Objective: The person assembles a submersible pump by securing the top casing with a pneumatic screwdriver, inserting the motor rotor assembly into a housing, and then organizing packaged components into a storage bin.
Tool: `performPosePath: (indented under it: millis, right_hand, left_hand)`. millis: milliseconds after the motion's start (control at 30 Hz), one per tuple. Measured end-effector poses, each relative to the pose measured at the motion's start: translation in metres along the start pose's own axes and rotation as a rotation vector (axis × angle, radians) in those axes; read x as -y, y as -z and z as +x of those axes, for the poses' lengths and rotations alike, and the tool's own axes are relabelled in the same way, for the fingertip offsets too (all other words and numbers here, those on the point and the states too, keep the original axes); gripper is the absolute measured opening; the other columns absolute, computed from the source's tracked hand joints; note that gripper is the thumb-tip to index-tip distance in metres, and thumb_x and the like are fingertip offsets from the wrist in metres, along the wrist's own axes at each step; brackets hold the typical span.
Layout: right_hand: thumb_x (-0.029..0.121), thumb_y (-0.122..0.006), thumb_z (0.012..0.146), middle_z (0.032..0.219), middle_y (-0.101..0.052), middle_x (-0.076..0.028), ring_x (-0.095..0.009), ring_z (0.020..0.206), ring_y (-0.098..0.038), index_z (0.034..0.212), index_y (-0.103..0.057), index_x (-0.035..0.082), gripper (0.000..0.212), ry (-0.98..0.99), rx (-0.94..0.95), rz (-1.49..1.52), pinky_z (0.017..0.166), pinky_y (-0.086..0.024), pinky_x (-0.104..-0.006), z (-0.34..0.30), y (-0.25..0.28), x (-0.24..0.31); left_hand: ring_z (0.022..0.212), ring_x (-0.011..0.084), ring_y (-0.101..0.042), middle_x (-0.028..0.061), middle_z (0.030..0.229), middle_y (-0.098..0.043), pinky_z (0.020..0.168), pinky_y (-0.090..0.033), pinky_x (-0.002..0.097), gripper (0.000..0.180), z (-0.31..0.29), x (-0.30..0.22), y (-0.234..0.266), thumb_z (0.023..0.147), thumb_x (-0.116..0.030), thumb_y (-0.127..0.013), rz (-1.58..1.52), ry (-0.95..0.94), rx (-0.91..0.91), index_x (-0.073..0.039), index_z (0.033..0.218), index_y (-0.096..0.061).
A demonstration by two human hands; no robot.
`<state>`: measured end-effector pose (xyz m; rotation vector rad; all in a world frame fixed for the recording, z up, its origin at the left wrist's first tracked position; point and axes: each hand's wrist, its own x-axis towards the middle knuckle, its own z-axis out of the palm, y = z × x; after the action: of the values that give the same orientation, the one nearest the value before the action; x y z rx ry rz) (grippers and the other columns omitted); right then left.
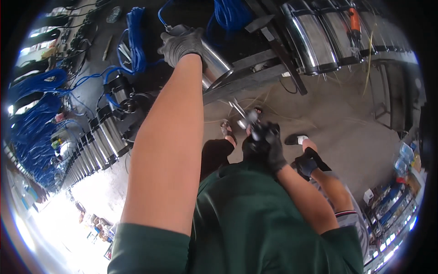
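Note:
My left hand [182,47], in a grey glove, is closed around the dark end of a shiny steel cylinder [218,64] that lies at the bench's near edge. A blue cable runs from that end. Close to my body, my right hand [274,148] wears a dark glove and is closed on a black and silver part [252,125] with thin metal prongs. Motion blurs this part, so its kind is unclear. A hammer-like tool with a dark handle [285,59] rests across the bench edge to the right of the cylinder.
Several steel cylinders [310,41] stand at the right, with an orange-handled tool [354,20] on them. Blue cable coils [134,36] lie on the dark bench. More cylinders [102,141] line the left. A co-worker's gloved hand [305,165] is at my right.

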<state>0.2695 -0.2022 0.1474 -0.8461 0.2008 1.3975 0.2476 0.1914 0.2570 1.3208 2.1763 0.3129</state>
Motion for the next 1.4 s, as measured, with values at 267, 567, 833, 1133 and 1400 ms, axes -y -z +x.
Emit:
performPosePath:
  millis: [267,567,833,1133,1400]
  right_hand:
    - [0.054,-0.067,0.082,0.095,-0.074,-0.007,-0.015,0.073,-0.066,0.125,-0.064,0.002,0.068,-0.007,-0.202,-0.372,0.054,-0.047,-0.0252,-0.100,0.093,0.022]
    - [0.057,-0.066,0.082,0.110,-0.069,-0.006,-0.016,0.070,-0.063,0.133,-0.057,0.017,0.066,0.280,-0.034,0.133,0.048,-0.046,-0.0282,-0.172,-0.095,0.087]
    - [0.064,-0.064,0.082,0.092,-0.065,-0.003,-0.011,0.058,-0.050,0.136,-0.056,0.017,0.072,0.142,0.391,0.366,0.052,-0.040,-0.0266,-0.229,-0.205,0.101]
    - [0.068,-0.059,0.085,0.133,-0.060,-0.014,-0.033,0.107,-0.067,0.144,-0.051,0.020,0.076,0.288,0.204,0.009,0.077,-0.061,-0.0482,-0.267,-0.231,0.110]
    - [0.074,-0.058,0.083,0.136,-0.057,-0.022,-0.040,0.106,-0.069,0.150,-0.042,0.012,0.092,-0.119,0.498,0.105,0.067,-0.063,-0.0483,-0.287,-0.231,0.158]
  left_hand:
    - [0.141,0.0389,-0.043,0.0190,0.152,-0.041,0.109,-0.048,0.0532,0.101,-0.020,-0.005,0.009,0.070,-0.060,-0.084,0.161,-0.105,-0.018,-0.013,0.150,-0.042]
    - [0.114,0.0248,-0.061,0.0164,0.119,-0.065,0.097,-0.048,0.0355,0.057,-0.127,0.064,0.043,0.087,-0.034,-0.075,-0.850,-0.544,0.258,0.001,0.129,-0.060]
    - [0.120,0.0207,-0.058,0.0101,0.128,-0.061,0.106,-0.045,0.0372,0.054,-0.236,0.175,0.197,0.091,-0.021,-0.074,-0.985,-0.544,1.205,0.000,0.138,-0.056]
    - [0.126,0.0211,-0.056,0.0092,0.138,-0.059,0.108,-0.046,0.0386,0.072,-0.291,0.191,0.247,0.083,-0.023,-0.087,-1.213,-0.602,1.220,-0.004,0.143,-0.052]
    - [0.124,0.0217,-0.058,0.0109,0.134,-0.062,0.106,-0.048,0.0389,0.075,-0.344,0.179,0.247,0.077,-0.038,-0.091,-1.440,-0.629,1.052,-0.003,0.133,-0.056]
